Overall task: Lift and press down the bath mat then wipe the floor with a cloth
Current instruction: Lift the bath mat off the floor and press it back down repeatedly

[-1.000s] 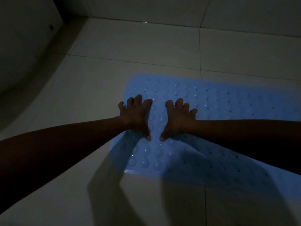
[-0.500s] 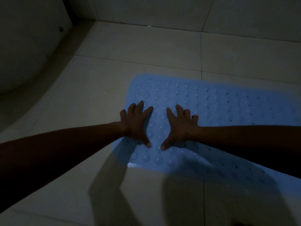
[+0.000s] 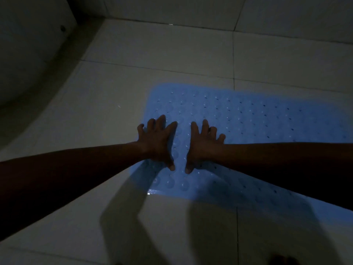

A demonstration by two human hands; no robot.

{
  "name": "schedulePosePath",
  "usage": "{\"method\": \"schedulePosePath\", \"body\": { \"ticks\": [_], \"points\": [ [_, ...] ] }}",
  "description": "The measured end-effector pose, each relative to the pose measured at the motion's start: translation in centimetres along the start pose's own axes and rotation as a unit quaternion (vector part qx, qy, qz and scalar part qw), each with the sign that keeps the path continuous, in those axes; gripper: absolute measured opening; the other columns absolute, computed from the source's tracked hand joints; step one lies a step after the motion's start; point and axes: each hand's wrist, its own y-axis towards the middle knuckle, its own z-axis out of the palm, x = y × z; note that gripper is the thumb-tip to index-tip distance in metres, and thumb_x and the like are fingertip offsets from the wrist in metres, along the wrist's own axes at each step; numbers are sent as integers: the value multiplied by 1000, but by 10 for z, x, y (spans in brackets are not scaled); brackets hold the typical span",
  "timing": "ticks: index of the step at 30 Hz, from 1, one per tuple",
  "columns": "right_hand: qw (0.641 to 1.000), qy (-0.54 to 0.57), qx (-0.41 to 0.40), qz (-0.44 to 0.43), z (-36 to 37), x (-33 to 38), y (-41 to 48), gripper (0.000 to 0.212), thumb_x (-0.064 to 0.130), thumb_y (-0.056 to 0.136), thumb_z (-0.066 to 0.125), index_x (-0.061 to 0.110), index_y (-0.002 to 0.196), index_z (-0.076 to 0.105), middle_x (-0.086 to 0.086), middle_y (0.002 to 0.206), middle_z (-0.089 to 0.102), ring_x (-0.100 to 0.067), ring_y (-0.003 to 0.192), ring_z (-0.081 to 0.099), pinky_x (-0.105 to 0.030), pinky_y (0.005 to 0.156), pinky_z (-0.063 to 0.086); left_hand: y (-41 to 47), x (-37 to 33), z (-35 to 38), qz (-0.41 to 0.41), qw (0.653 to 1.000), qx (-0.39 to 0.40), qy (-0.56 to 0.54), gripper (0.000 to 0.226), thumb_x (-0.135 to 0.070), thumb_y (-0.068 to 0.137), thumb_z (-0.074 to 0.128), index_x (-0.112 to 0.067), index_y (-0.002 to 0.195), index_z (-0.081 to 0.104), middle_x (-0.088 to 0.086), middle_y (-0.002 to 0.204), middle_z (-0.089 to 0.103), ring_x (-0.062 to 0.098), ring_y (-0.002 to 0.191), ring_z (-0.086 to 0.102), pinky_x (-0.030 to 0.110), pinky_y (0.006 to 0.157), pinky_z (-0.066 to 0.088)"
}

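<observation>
A light blue bath mat (image 3: 257, 119) with rows of small bumps and holes lies flat on the pale tiled floor (image 3: 152, 50), running off to the right. My left hand (image 3: 157, 141) lies palm down on the mat's left end, fingers spread. My right hand (image 3: 203, 143) presses flat beside it, fingers spread too, thumbs pointing toward each other. Both forearms reach in from the sides. No cloth is in view.
A curved white fixture (image 3: 28, 60) fills the left side, with a dark gap along its base. A tiled wall (image 3: 267, 14) rises at the back. My arms cast shadows on the near floor. The light is dim.
Both hands have stayed flat on the mat's left end. The view has shifted slightly; the hands sit a little lower in the picture.
</observation>
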Motion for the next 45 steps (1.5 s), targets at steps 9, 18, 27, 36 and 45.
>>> {"method": "schedulePosePath", "body": {
  "ticks": [9, 18, 27, 36, 45],
  "points": [
    [998, 1, -26, -60, 35, -21, -12, 158, 70, 49, 86, 34, 150, -30, -8, 156, -40, -40, 147, -26, -64, 116, -5, -20, 12, 22, 63, 998, 19, 17, 149, -79, 49, 77, -37, 152, -22, 5, 160, -29, 33, 148, -20, 59, 116, -7],
    [996, -14, -50, -68, 46, -20, -12, 154, 74, 53, 81, 32, 150, -31, -8, 155, -42, -42, 145, -30, -70, 114, -7, -22, -6, 25, 5, 999, 25, -19, 150, -61, 53, 87, -38, 151, -24, 5, 158, -34, 35, 146, -26, 64, 112, -12],
    [994, -23, -58, -85, 44, -27, -11, 149, 80, 53, 76, 37, 151, -27, -5, 158, -38, -42, 147, -24, -68, 112, -9, -23, -14, 6, -14, 999, 48, 20, 152, -63, 49, 88, -34, 153, -19, 11, 161, -24, 41, 147, -19, 63, 114, -9],
    [981, 79, -175, -11, -48, -88, 45, 90, 68, 77, 69, 38, 151, 27, -12, 159, 17, -41, 143, 20, -57, 112, 24, 41, -25, -48, 5, 998, -68, -14, 103, -69, 61, 79, -35, 145, 32, 10, 156, 17, 36, 144, 10, 56, 113, 16],
    [983, 134, -125, 19, -119, -114, 139, 70, 69, 80, 64, 8, 114, 68, -11, 125, 62, -34, 118, 55, -45, 105, 40, 174, -37, -100, -21, 972, -107, -206, 47, -54, 68, 83, -22, 99, 71, 3, 113, 69, 22, 105, 63, 33, 87, 52]
  ]
}}
